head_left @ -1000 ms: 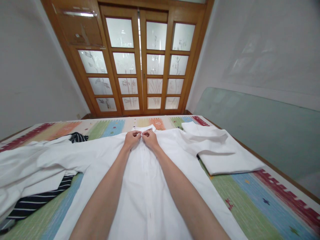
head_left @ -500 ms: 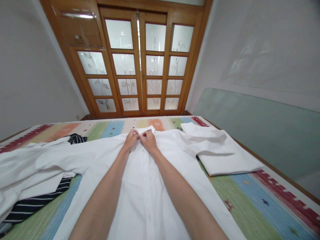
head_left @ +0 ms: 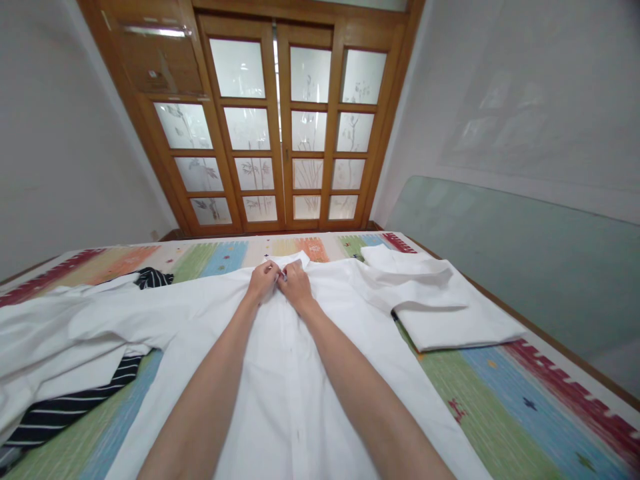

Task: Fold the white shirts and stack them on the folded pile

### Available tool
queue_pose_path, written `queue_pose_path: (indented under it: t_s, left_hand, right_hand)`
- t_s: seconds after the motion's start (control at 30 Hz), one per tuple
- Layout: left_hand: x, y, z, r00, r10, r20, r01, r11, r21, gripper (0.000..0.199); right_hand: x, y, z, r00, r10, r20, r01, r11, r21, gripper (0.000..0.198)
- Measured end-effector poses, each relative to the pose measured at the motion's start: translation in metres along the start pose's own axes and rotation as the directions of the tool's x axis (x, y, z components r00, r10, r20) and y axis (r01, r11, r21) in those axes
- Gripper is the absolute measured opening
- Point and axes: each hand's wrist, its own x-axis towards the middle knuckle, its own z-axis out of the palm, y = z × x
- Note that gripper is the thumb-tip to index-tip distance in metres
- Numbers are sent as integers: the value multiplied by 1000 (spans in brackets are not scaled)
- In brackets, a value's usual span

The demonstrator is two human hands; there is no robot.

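Observation:
A white button-front shirt (head_left: 270,387) lies spread out, front up, with its collar at the far end. Just below that collar, my left hand (head_left: 263,279) pinches the placket edge. Close against it, my right hand (head_left: 296,283) is closed on the other side of the shirt front. The fingertips of both hands almost meet; whatever button sits between them is hidden. Down the middle runs the placket, with small buttons or buttonholes showing below my hands.
A folded white cloth (head_left: 460,320) lies at the right under a shirt sleeve. At the left are more white fabric (head_left: 50,333) and a black striped tie (head_left: 80,403). A colourful patterned cover (head_left: 500,393) lies beneath. Beyond stand wooden glass-paned doors (head_left: 280,133); a pale green board (head_left: 500,247) leans right.
My right hand has shifted very slightly left, and its fingers have turned a little at the collar. My left hand stays almost where it was; the shirt lies the same.

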Motion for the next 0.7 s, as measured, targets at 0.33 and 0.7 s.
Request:
queue_pose_path:
  t_s: [0.33, 0.7]
  left_hand:
    - [4, 3, -9, 996, -86, -4, 86, 985, 149, 24]
    - [5, -3, -11, 999, -1, 52, -8, 984, 179, 17]
  right_hand:
    - [2, 2, 4, 997, -71, 2, 71, 997, -2, 9]
    - [1, 0, -2, 999, 19, 30, -21, 999, 42, 12]
